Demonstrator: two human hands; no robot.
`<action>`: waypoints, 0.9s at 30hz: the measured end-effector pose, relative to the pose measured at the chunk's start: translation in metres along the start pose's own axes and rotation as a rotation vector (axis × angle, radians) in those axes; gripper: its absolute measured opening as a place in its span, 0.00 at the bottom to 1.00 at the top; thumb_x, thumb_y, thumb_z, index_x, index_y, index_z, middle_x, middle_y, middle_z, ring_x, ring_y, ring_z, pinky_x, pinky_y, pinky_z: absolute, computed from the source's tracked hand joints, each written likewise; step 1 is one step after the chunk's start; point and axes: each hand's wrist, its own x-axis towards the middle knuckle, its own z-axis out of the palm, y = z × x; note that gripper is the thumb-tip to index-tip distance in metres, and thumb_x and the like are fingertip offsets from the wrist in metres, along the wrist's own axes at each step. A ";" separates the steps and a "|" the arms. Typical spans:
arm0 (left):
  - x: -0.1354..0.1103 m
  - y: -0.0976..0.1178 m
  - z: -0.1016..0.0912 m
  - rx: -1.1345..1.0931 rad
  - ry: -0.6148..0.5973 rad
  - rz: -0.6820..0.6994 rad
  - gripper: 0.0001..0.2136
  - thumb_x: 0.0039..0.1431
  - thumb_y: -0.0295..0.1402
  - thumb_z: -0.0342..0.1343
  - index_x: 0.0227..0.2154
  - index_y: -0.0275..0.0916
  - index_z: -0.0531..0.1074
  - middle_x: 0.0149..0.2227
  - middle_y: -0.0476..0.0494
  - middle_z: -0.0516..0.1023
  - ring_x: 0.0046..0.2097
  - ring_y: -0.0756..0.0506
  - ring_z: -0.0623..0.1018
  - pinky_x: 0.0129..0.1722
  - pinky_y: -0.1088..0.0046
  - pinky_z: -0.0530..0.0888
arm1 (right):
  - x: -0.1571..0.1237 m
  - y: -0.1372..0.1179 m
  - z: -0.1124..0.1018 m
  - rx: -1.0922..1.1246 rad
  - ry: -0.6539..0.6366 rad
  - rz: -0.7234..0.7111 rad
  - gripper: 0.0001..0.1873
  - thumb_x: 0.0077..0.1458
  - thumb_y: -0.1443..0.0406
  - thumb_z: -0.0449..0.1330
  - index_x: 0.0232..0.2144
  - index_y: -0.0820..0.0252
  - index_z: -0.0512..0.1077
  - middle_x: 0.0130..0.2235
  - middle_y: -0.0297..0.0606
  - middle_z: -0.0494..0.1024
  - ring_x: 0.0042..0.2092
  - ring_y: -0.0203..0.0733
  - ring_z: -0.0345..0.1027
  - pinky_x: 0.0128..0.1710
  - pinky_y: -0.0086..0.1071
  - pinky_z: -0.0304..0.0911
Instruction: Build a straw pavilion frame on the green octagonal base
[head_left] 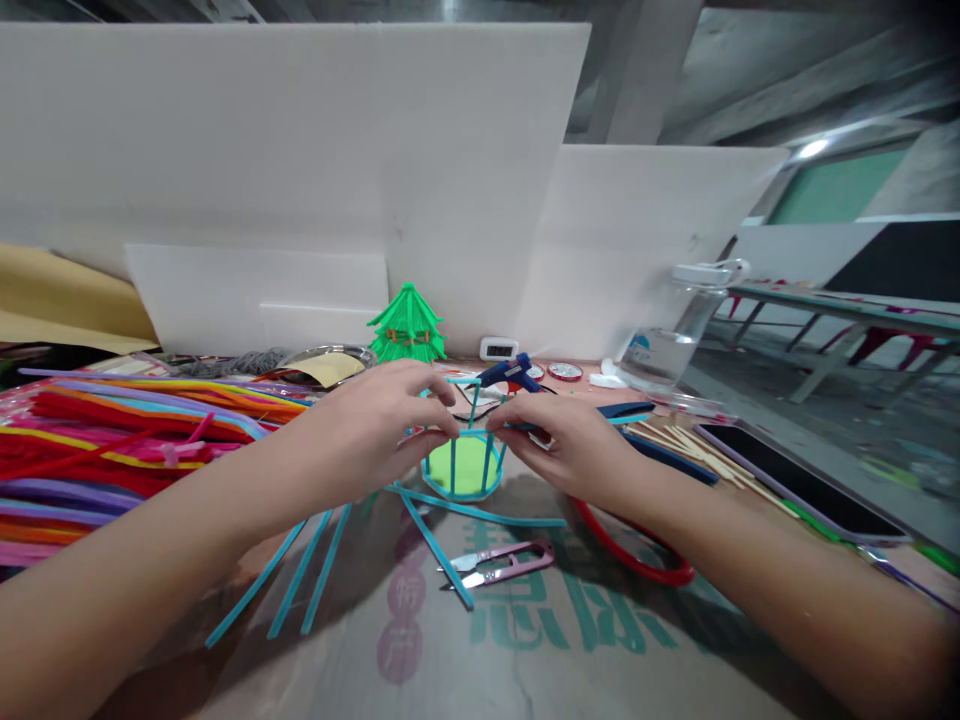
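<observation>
A small round frame of blue pipe cleaners (453, 470) with a yellow-green disc base (469, 462) stands upright in front of me. At its upper left edge, the thumb and fingers of my left hand (394, 412) are closed on the frame. My right hand (564, 440) pinches a blue pipe cleaner at the upper right of the frame; its tail (634, 418) sticks out behind the hand. The fingers partly hide both pinch points. Several loose blue pipe cleaners (435, 550) lie below the frame, beside pink thread snips (510, 563).
Bundles of coloured pipe cleaners (112, 440) fill the left. Behind stand a green tree (408, 325), a timer (499, 348) and a blue glue gun (514, 372). Right are red-handled scissors or pliers (637, 565), wooden sticks (697, 455), a phone (799, 480) and a water bottle (671, 325).
</observation>
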 end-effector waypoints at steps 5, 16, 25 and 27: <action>0.000 0.000 -0.001 -0.009 -0.011 -0.015 0.09 0.67 0.32 0.54 0.40 0.44 0.81 0.47 0.42 0.78 0.47 0.44 0.78 0.45 0.65 0.74 | -0.001 -0.001 0.001 -0.026 0.024 0.011 0.10 0.58 0.71 0.56 0.39 0.58 0.75 0.36 0.36 0.82 0.31 0.35 0.70 0.31 0.27 0.60; 0.003 0.032 0.008 -0.110 0.174 -0.114 0.14 0.70 0.33 0.51 0.53 0.41 0.75 0.56 0.37 0.73 0.59 0.39 0.71 0.58 0.53 0.70 | 0.002 -0.022 -0.010 -0.127 0.194 -0.082 0.03 0.58 0.69 0.57 0.33 0.58 0.70 0.28 0.33 0.77 0.28 0.35 0.67 0.28 0.28 0.59; 0.005 0.054 0.010 -0.376 0.251 -0.243 0.13 0.69 0.32 0.51 0.50 0.48 0.79 0.54 0.42 0.77 0.58 0.41 0.73 0.59 0.52 0.72 | -0.001 -0.030 -0.014 -0.393 0.329 -0.258 0.05 0.61 0.70 0.56 0.32 0.60 0.70 0.27 0.35 0.77 0.28 0.38 0.69 0.30 0.33 0.59; 0.005 0.058 0.009 -0.523 0.219 -0.337 0.13 0.68 0.35 0.52 0.49 0.48 0.80 0.56 0.42 0.76 0.58 0.40 0.74 0.59 0.52 0.73 | -0.002 -0.030 -0.016 -0.400 0.335 -0.259 0.06 0.62 0.70 0.56 0.32 0.60 0.70 0.27 0.35 0.77 0.28 0.38 0.69 0.30 0.32 0.59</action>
